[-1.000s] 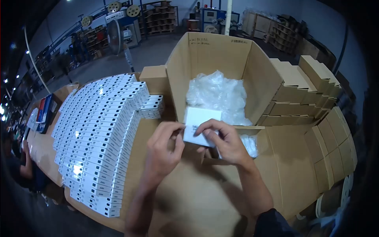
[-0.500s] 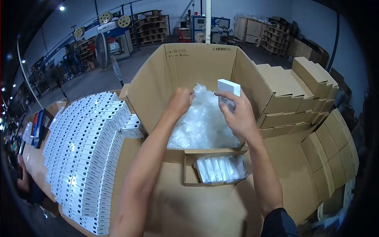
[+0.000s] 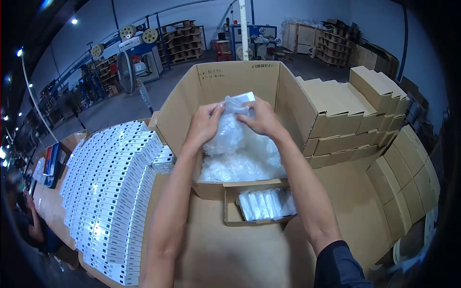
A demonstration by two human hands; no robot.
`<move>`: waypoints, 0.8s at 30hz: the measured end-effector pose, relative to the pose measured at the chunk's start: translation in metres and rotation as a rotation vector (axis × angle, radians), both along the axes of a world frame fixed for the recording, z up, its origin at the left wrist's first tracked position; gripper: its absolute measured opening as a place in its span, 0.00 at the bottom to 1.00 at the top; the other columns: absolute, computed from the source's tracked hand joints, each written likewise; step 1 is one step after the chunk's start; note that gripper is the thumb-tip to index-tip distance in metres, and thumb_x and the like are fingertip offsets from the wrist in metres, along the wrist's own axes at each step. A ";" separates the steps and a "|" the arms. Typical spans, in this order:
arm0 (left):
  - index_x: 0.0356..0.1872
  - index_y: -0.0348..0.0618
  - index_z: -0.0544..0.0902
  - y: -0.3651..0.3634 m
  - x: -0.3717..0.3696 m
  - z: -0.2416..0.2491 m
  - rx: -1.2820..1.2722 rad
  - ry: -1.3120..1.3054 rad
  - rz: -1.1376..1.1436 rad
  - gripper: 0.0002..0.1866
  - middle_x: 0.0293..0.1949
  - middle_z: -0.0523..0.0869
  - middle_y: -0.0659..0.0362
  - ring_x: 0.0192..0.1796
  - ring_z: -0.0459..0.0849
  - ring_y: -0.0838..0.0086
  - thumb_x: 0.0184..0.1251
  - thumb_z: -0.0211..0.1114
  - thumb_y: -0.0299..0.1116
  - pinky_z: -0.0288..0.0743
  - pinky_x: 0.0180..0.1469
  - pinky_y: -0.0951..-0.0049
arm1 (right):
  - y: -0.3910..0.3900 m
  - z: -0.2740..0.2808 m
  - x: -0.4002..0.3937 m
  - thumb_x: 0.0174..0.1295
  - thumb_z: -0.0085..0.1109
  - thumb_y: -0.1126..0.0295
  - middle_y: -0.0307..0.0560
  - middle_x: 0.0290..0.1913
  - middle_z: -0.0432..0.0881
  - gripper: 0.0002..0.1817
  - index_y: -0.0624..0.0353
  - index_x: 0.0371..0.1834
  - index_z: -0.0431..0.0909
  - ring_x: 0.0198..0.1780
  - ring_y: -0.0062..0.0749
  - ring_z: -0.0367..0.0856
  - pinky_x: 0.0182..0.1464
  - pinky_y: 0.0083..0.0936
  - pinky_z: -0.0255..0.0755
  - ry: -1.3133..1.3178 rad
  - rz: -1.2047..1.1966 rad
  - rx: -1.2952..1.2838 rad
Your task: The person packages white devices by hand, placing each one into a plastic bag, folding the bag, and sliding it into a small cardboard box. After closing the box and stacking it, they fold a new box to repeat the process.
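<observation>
Above the large cardboard carton (image 3: pixel 302 108), my left hand (image 3: pixel 205 124) pinches the upper edge of a clear plastic bag (image 3: pixel 227 132). My right hand (image 3: pixel 263 117) grips a small white box (image 3: pixel 247 97) at the bag's mouth, its fingers also against the plastic. Only the box's upper end shows; the hand and bag cover the rest. Below both hands, a heap of clear plastic bags (image 3: pixel 240 168) lies in the carton. Nearer me, a small open cardboard box (image 3: pixel 232 218) holds a row of white boxes in clear bags (image 3: pixel 265 205).
Stacked white boxes (image 3: pixel 108 187) with dark squares stand at left. Folded brown cartons (image 3: pixel 336 120) are piled at right, with more brown boxes (image 3: pixel 408 192) nearer. At the far left edge is another person's arm (image 3: pixel 33 216). A fan (image 3: pixel 126 72) and machinery stand behind.
My right hand has brought the white box left to the bag my left hand holds. The bag is now lifted from the heap, and both hands are close together.
</observation>
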State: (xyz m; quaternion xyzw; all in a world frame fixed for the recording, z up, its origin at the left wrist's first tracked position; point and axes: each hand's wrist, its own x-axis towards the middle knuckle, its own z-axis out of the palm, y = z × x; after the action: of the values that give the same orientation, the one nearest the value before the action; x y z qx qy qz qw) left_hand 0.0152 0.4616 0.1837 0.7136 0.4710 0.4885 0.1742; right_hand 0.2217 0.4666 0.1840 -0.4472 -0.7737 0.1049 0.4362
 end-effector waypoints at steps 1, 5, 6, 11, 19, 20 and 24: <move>0.48 0.35 0.88 0.003 -0.002 0.005 -0.017 -0.038 0.019 0.19 0.30 0.87 0.53 0.35 0.84 0.73 0.81 0.60 0.43 0.77 0.42 0.66 | 0.001 -0.005 0.005 0.54 0.77 0.61 0.65 0.46 0.87 0.18 0.64 0.41 0.90 0.55 0.59 0.84 0.59 0.45 0.76 -0.044 -0.015 0.001; 0.45 0.35 0.86 0.002 0.001 0.023 0.022 -0.050 0.189 0.21 0.32 0.87 0.42 0.38 0.88 0.50 0.82 0.56 0.45 0.77 0.45 0.57 | 0.003 -0.025 0.014 0.53 0.75 0.66 0.67 0.54 0.84 0.16 0.67 0.40 0.89 0.56 0.61 0.83 0.62 0.48 0.76 -0.175 -0.175 -0.119; 0.44 0.35 0.86 -0.002 0.003 0.027 0.068 -0.068 0.207 0.20 0.31 0.87 0.42 0.38 0.88 0.49 0.82 0.56 0.45 0.77 0.45 0.56 | 0.002 -0.027 0.014 0.52 0.75 0.66 0.67 0.56 0.83 0.16 0.67 0.39 0.89 0.57 0.62 0.83 0.63 0.48 0.76 -0.204 -0.238 -0.165; 0.43 0.37 0.85 -0.009 -0.002 0.040 0.352 -0.048 0.279 0.15 0.30 0.84 0.41 0.34 0.84 0.41 0.81 0.59 0.40 0.74 0.38 0.51 | -0.025 0.001 0.025 0.49 0.79 0.55 0.66 0.68 0.73 0.36 0.66 0.61 0.84 0.70 0.57 0.75 0.73 0.39 0.69 -0.148 -0.239 -0.191; 0.46 0.32 0.87 -0.104 -0.012 0.068 0.259 0.037 -0.008 0.15 0.26 0.84 0.55 0.30 0.79 0.80 0.81 0.62 0.37 0.72 0.34 0.70 | -0.124 0.073 0.005 0.60 0.75 0.54 0.60 0.56 0.82 0.24 0.65 0.49 0.90 0.59 0.49 0.82 0.67 0.38 0.73 0.178 0.150 -0.139; 0.45 0.32 0.87 -0.115 -0.015 0.067 0.275 0.006 -0.045 0.15 0.27 0.85 0.57 0.31 0.79 0.81 0.81 0.63 0.37 0.72 0.34 0.71 | -0.136 0.068 0.003 0.62 0.74 0.55 0.61 0.54 0.82 0.22 0.66 0.45 0.89 0.57 0.49 0.83 0.66 0.39 0.73 0.145 0.158 -0.129; 0.51 0.33 0.85 -0.167 -0.039 0.052 0.185 -0.267 -0.046 0.17 0.35 0.87 0.62 0.33 0.81 0.80 0.83 0.60 0.40 0.77 0.38 0.75 | -0.196 0.042 -0.002 0.69 0.68 0.63 0.59 0.43 0.81 0.17 0.67 0.30 0.85 0.36 0.42 0.76 0.58 0.36 0.74 0.107 0.071 -0.183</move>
State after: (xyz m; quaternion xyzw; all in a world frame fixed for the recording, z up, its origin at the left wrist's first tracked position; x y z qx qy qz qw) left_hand -0.0240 0.2943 0.2358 0.6657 0.3803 0.6163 0.1799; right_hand 0.2200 0.2709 0.2257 -0.4512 -0.7520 0.2145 0.4301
